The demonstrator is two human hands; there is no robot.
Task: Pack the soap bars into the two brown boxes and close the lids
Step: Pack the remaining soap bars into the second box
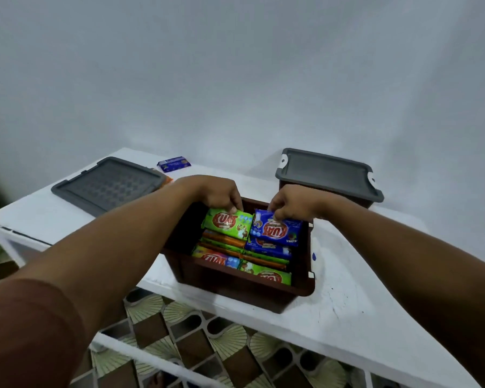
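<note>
The green soap bar (pixel 227 223) and the blue soap bar (pixel 276 229) sit side by side at the far end of the open brown box (pixel 244 289), on top of the bars already packed. Both lie with their long axes across the box, faces tilted towards the person, and the blue one's print reads upside down. The left hand (pixel 216 193) curls over the green bar's far edge and grips it. The right hand (pixel 294 204) pinches the blue bar's far edge. Both arms reach straight forward, with a brown sleeve (pixel 25 331) on the left one.

Behind to the right stands the second brown box (pixel 367 202) under its grey lid (pixel 328 170). A loose grey lid (pixel 109 184) lies at the far left, with a stray blue bar (pixel 174 163) beyond it. Everything rests on a white table (pixel 347 317) against a pale wall (pixel 235 65), over a patterned tile floor (pixel 193 345).
</note>
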